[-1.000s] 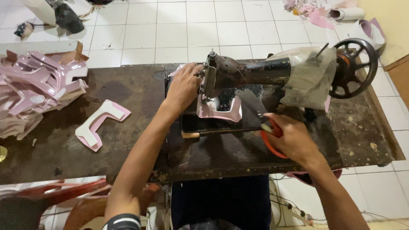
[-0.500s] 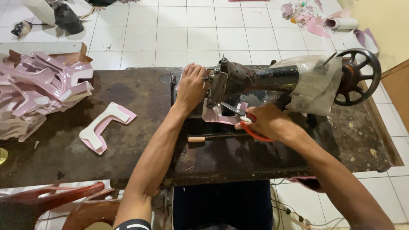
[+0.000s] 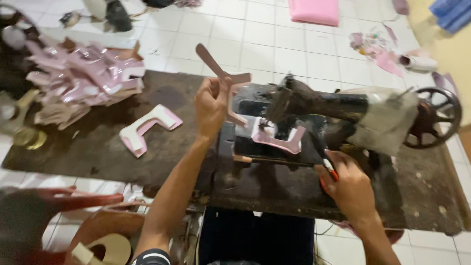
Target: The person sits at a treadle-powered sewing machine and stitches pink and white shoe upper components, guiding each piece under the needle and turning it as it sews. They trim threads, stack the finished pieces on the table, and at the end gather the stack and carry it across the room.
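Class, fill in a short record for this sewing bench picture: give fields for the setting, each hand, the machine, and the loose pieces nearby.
Setting: dark worn worktable on a white tiled floor
Left hand: raised, holding a brown cut piece up off the table
Right hand: low on the table, gripping red-handled scissors
Machine: black sewing machine, a pink piece lying under its needle end
Handwheel: at the right end
Loose pieces: one pink-and-white piece lying flat; a heap of pink pieces at the far left

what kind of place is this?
Likely a small shoe-making or stitching workshop: an old black sewing machine on a worn table, a heap of pink cut pieces, and scraps on the tiled floor.
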